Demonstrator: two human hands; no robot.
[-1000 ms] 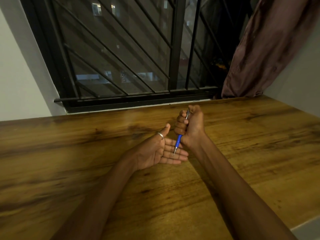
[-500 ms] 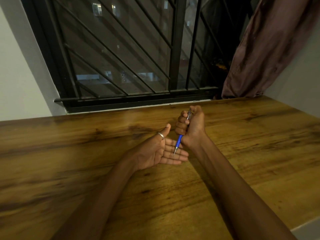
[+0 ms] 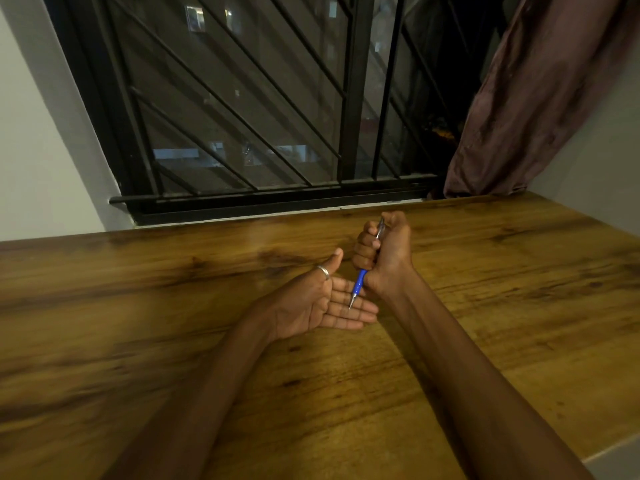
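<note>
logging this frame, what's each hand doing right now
left hand: open, palm up, holding nothing
right hand: fist closed around the pen, tip down

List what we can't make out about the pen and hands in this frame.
Head view only:
- Middle of the pen: hidden inside the fist of the right hand.
- Pen's top end: partly covered by the thumb.
- Tip touching the left hand or just above it: this angle cannot tell.
- Top of the curtain: cut off by the upper edge.

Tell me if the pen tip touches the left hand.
Cannot tell. Head view: the tip of the pen overlaps the left hand, but neither contact nor gap shows plainly.
</note>
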